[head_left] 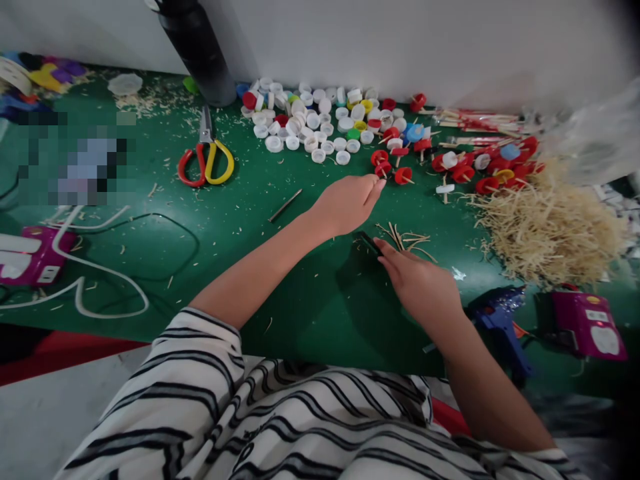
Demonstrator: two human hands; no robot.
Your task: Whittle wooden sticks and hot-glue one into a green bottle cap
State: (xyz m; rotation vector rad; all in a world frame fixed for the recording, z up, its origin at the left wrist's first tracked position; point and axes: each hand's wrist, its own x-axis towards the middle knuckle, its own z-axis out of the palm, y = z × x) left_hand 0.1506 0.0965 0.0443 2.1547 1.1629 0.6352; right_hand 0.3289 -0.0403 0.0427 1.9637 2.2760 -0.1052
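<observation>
My left hand (347, 203) reaches out over the green table, its fingers pinched together at the near side of a red bottle cap (383, 168) with a stick through it. Lower and to the right, my right hand (425, 283) is closed around a slim black tool (369, 243), whose kind I cannot make out. Loose thin wood strips (405, 239) lie just beyond the right hand's fingers. More red caps with sticks, including a single one (403, 176), lie right of my left fingertips. A thin metal bit (285, 205) rests left of my left wrist.
White and coloured bottle caps (313, 120) spread along the wall beside a black bottle (197, 50). Scissors (205, 153) lie at left. At right are a wood-shavings heap (555, 223), a blue glue gun (503, 323) and a purple box (590, 323). White cable (117, 273) loops at left.
</observation>
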